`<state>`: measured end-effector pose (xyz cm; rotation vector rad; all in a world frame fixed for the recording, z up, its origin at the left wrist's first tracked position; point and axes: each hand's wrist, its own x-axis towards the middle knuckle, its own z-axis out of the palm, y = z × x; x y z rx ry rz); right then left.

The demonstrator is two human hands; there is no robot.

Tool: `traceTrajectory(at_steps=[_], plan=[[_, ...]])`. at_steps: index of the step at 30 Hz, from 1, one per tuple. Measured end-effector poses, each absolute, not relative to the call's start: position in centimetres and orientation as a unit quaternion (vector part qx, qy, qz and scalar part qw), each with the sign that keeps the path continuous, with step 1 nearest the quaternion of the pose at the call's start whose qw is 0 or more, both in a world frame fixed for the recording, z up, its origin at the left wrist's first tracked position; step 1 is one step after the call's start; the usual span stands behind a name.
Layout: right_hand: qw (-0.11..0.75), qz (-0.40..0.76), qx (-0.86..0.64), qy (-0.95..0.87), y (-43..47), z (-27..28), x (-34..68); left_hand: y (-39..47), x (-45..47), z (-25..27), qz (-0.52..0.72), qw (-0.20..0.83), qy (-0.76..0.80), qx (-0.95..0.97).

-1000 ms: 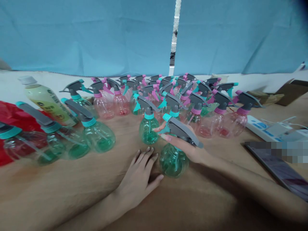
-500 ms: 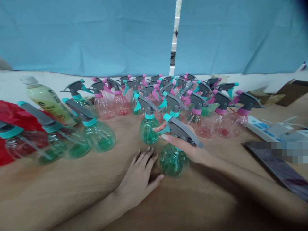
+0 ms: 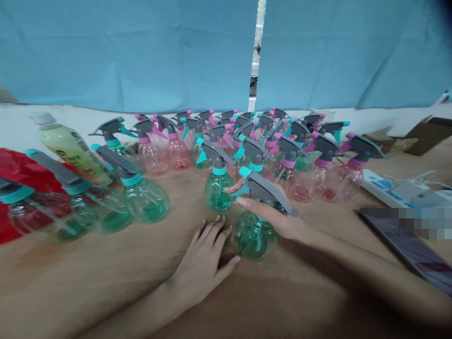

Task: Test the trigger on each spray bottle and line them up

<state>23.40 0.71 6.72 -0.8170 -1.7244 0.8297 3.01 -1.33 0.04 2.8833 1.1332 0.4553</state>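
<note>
Upright on the wooden table stands a clear green spray bottle (image 3: 254,238) with a grey and teal trigger head. My right hand (image 3: 270,214) is wrapped round its neck just under the head, with fingers by the teal trigger; part of the grip is hidden behind the head. Left of that bottle, my left hand (image 3: 210,259) lies flat on the table, fingers spread and holding nothing. Just beyond my fingertips stands another green spray bottle (image 3: 219,188) with a teal collar.
Behind are several pink spray bottles (image 3: 341,181) mixed with green ones. More green bottles (image 3: 146,202) stand at left, near a yellow-labelled drink bottle (image 3: 76,150) and a red bag (image 3: 10,165). A power strip (image 3: 383,188), a dark phone-like slab (image 3: 402,245) and a box (image 3: 429,134) lie right.
</note>
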Motion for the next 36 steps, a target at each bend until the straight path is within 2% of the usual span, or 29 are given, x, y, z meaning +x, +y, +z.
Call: traceTrajectory(at_steps=[36], plan=[[0.486,0.337,-0.328,-0.737,1.08,6.97,23.56,-1.28,3.06,0.32,0.143,0.002,0.363,0.921]])
